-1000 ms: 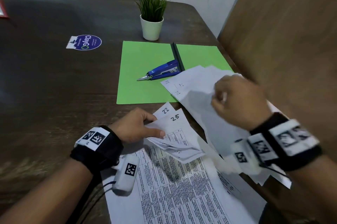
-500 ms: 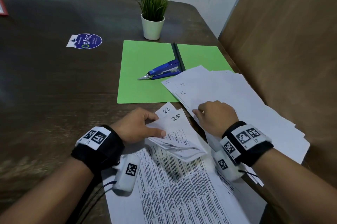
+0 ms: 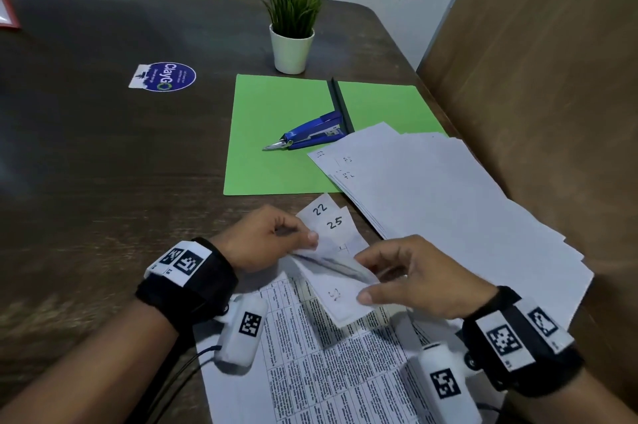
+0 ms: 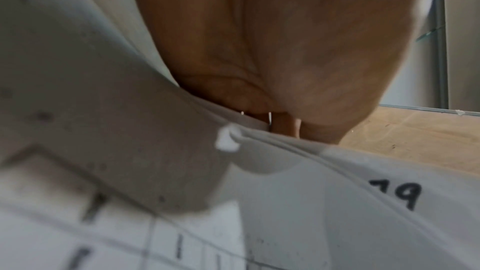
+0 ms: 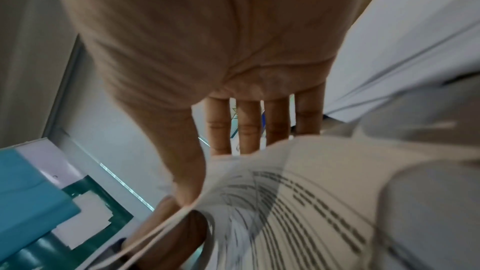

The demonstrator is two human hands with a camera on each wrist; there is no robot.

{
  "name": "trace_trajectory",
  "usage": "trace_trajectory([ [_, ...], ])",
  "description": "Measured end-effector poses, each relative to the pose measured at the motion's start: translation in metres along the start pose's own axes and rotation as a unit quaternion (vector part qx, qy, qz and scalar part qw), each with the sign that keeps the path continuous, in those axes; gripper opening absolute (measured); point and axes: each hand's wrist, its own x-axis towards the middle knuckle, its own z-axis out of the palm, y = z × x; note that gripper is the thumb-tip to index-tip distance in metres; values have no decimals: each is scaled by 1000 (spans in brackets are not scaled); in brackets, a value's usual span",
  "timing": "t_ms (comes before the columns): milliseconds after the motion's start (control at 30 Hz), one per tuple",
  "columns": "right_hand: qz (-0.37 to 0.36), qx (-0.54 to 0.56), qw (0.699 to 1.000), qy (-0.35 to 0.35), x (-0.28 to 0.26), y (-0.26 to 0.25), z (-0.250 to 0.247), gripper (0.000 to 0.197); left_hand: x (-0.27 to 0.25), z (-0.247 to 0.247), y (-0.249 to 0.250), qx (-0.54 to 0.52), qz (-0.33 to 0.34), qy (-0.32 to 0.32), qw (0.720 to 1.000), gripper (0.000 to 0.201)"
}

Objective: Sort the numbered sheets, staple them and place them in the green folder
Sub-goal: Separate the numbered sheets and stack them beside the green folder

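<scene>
The green folder lies open on the table with the blue stapler on it. Near me is a pile of printed numbered sheets. My left hand pinches a bundle of their raised corners; 22 and 25 show above it. My right hand pinches the bent-over corner of one sheet between thumb and fingers. A fanned pile of face-down sheets lies to the right, overlapping the folder. In the wrist views my left hand and right hand show close against curled paper.
A small potted plant stands behind the folder. A round sticker is on the dark table at the left. A wooden partition rises along the right side, close to the face-down pile.
My right hand left the face-down pile on the right, came back to the bundle and took hold of a sheet corner. My left hand kept its grip in place.
</scene>
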Motion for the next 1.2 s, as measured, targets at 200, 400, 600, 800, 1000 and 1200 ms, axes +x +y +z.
trace_trajectory([
  [200, -32, -27, 993, 112, 12, 7, 16, 29, 0, 3, -1, -16, 2, -11, 1000, 53],
  [400, -35, 71, 979, 188, 17, 13, 21, 44, -1, 1, 3, -81, -37, -31, 996, 46],
  [600, -36, 123, 972, 197, 9, 19, 14, 32, 1, 4, -2, -4, -4, -4, 1000, 43],
  [800, -45, 92, 961, 258, 14, 24, 22, 34, 0, 5, 1, -24, -7, 8, 1000, 53],
  [1000, -81, 106, 952, 274, 9, 17, 29, 28, -2, 16, 1, -182, -42, 35, 982, 52],
  [1200, -143, 167, 924, 314, 3, 23, 28, 27, -2, 15, 0, -213, -62, 29, 975, 60],
])
